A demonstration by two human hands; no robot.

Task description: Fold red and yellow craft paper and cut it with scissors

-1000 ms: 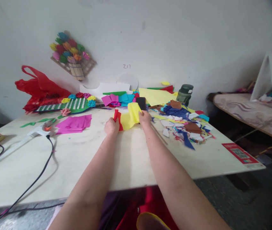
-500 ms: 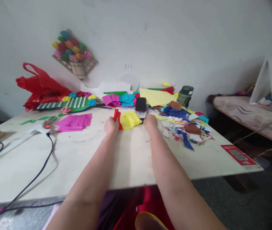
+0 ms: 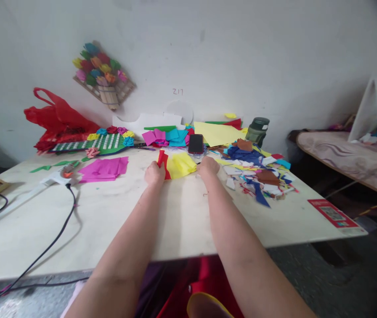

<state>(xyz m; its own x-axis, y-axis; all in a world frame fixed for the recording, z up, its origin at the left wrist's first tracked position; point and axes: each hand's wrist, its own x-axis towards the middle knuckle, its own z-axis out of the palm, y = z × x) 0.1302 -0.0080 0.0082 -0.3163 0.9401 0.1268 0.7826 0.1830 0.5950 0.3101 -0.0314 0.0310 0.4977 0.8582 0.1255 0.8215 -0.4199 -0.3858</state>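
Observation:
My left hand (image 3: 155, 173) is closed around a folded strip of red paper (image 3: 162, 162), which stands up at the left end of a yellow sheet of paper (image 3: 180, 165). The yellow paper looks creased and spans the space between my two hands. At its right edge my right hand (image 3: 208, 167) is closed, fingers curled. A small dark thing shows by those fingers, mostly hidden, and I cannot make out what it is. A black phone (image 3: 196, 144) lies just behind the hands.
Magenta sheets (image 3: 104, 169) lie left, near a white power strip (image 3: 59, 174) with a black cable (image 3: 64, 225). Paper scraps (image 3: 264, 179) cover the right side. A green bottle (image 3: 257, 131), a red plastic bag (image 3: 60, 117) and a board with paper flowers (image 3: 104, 142) stand behind.
My right hand has shifted slightly against the yellow paper's right edge, and the dark thing by its fingers shows less. My left hand keeps its hold on the red paper.

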